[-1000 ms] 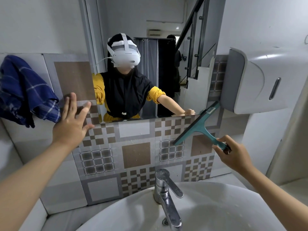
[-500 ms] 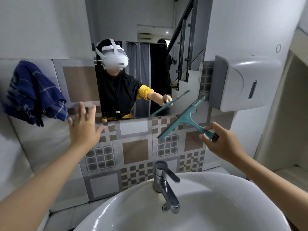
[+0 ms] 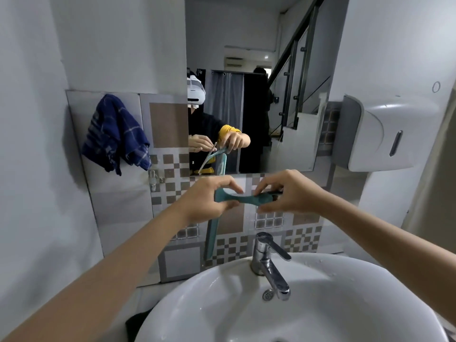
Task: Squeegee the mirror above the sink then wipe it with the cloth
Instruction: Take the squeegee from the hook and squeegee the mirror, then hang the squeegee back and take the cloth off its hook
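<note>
A teal squeegee (image 3: 243, 199) hangs in front of the tiled wall below the mirror (image 3: 259, 82), held by both hands. My right hand (image 3: 288, 193) pinches the dark end of its handle. My left hand (image 3: 209, 201) grips the head end, and the long blade (image 3: 212, 236) points down past my wrist. A dark blue checked cloth (image 3: 116, 134) hangs on the wall left of the mirror. The mirror reflects both hands and the squeegee.
A white basin (image 3: 283, 307) with a chrome tap (image 3: 269, 262) sits directly below my hands. A white wall dispenser (image 3: 385, 134) juts out to the right of the mirror. A small metal hook (image 3: 154, 178) is fixed under the cloth.
My left hand left the tiles and took hold of the squeegee's head. The right hand brought the squeegee leftward to the middle, and its blade turned downward. The view shifted up and left.
</note>
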{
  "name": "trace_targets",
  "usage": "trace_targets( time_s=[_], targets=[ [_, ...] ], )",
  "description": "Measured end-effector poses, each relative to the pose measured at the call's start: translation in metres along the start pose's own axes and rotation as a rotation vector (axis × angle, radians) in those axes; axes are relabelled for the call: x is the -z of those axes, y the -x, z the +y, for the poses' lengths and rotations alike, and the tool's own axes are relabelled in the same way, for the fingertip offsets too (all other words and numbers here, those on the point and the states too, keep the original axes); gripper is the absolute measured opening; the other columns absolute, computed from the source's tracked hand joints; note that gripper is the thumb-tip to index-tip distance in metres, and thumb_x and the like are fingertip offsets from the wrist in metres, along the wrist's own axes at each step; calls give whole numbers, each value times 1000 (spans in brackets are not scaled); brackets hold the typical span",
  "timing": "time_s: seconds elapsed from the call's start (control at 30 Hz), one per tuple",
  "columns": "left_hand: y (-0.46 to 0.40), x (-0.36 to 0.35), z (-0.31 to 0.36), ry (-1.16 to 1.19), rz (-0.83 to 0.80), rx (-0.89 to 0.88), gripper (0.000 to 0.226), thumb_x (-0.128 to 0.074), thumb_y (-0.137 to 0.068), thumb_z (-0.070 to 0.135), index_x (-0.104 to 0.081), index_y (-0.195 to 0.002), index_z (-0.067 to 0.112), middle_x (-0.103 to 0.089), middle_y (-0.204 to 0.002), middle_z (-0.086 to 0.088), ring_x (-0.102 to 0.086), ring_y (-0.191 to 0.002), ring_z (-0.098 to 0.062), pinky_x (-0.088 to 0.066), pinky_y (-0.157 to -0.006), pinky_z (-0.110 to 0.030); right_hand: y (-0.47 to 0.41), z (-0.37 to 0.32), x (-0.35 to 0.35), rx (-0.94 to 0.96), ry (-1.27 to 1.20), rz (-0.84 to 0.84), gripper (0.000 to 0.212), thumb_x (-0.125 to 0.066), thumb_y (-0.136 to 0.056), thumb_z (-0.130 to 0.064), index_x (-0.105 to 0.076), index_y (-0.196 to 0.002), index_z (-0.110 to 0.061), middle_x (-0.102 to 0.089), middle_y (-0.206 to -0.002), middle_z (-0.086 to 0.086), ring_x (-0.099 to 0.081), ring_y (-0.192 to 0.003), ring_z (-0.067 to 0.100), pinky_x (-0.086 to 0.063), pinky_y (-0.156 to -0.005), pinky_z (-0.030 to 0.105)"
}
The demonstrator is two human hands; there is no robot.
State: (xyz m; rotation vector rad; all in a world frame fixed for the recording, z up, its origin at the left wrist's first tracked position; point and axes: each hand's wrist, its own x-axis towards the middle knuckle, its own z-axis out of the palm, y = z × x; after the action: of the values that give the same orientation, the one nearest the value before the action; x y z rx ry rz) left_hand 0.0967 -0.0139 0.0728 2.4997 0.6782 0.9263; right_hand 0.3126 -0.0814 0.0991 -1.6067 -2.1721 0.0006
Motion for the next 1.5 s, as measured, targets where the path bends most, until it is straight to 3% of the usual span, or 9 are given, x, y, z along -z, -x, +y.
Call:
trace_targets(
  time_s=[0.13,0.27,0.37,0.5,0.67,0.9,1.17,1.37,1.5],
  targets=[
    [10,14,-3,11,-75,49,24,-69,-79,3,-68,-92,24,-66,-91,14,-63,-91,0,-49,-82,-15,-17,-20,3,67,-19,-67,33,-83,-66,-43,-68,-94,-33,-70,-86,-5,-64,-73,12,-58,-70,38],
    [19,25,-12,60,-101,100,31,-68,-77,-5,-64,-85,24,-68,-90,8,-67,-87,-8,-56,-85,-29,-30,-33,7,129,1,-69,44,-85,-63,-43,-65,-100,-30,-66,-79,-8,-58,-65,1,-47,-62,16],
    [28,29,-25,106,-26,121,37,-70,-75,-6,-64,-82,30,-69,-91,-3,-68,-86,-15,-58,-82,-36,-43,-31,13,137,-53,58,50,-83,-65,-44,-65,-109,-27,-67,-90,-6,-60,-72,-3,-46,-63,10],
    [45,31,-48,137,118,168,44,-71,-75,-4,-64,-88,37,-66,-87,-1,-68,-77,-16,-59,-74,-32,-64,-25,-2,0,-385,285,41,-77,-77,-33,-64,-114,-26,-68,-99,-2,-69,-72,14,-56,-63,22],
    [70,18,-73,216,235,221,49,-69,-77,-4,-59,-113,26,-62,-89,-1,-66,-79,-11,-59,-74,-28,-91,-42,-50,-91,-781,256,32,-71,-84,-11,-60,-113,-19,-75,-83,6,-74,-75,19,-59,-71,37],
    [100,3,-108,272,406,316,56,-71,-78,3,-48,-113,40,-59,-100,4,-66,-81,-10,-58,-67,-23,-143,-78,-116,-50,-832,188,40,-77,-77,-2,-63,-112,-16,-73,-83,11,-72,-71,19,-62,-66,35],
    [95,11,-138,320,590,380,51,-68,-80,-1,-52,-117,29,-61,-96,1,-67,-66,-8,-52,-57,-15,-192,-90,-152,-31,-852,172,37,-76,-78,-4,-62,-105,-26,-72,-93,15,-71,-86,31,-60,-78,48],
    [95,2,-161,298,607,421,53,-69,-79,1,-50,-115,35,-63,-97,-1,-68,-69,-11,-56,-59,-22,-204,-87,-170,-48,-812,169,41,-75,-79,-3,-63,-117,-9,-64,-75,-3,-70,-85,32,-59,-78,49],
    [104,-9,-169,326,595,430,51,-67,-81,-1,-50,-116,32,-63,-97,6,-68,-76,-5,-54,-61,-15,-198,-81,-190,-82,-834,133,42,-74,-79,-3,-62,-119,-9,-64,-74,-3,-69,-84,30,-59,-76,51]
  ],
)
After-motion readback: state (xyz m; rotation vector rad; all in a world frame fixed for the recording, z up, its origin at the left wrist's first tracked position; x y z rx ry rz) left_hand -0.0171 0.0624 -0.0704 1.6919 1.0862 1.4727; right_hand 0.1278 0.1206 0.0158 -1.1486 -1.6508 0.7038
